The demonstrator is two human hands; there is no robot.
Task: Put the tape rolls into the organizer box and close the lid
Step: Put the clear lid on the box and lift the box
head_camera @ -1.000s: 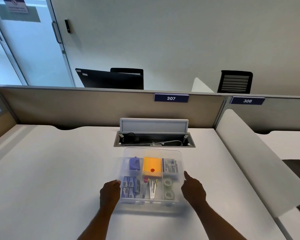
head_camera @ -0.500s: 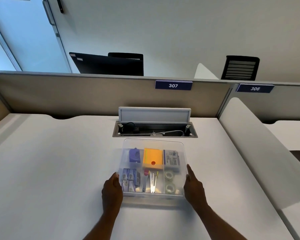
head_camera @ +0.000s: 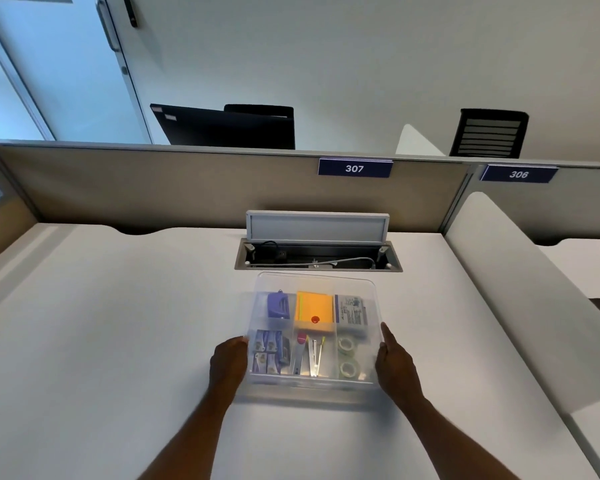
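A clear plastic organizer box [head_camera: 314, 282] sits on the white desk in front of me, with its translucent lid lying flat on top. Two tape rolls [head_camera: 347, 356] rest in its near right compartment, one behind the other. Other compartments hold an orange pad, a purple item, blue packets and metal clips. My left hand [head_camera: 230, 362] presses against the box's left side. My right hand [head_camera: 394, 362] grips the box's right side, thumb up along the edge.
An open cable tray [head_camera: 317, 259] with a raised flap lies just behind the box. A tan partition [head_camera: 187, 188] labelled 307 closes the desk's far edge. A white curved divider [head_camera: 520, 289] stands to the right.
Both hands moved in from beside the box and now clasp its two sides. The lid sits flat on the box.
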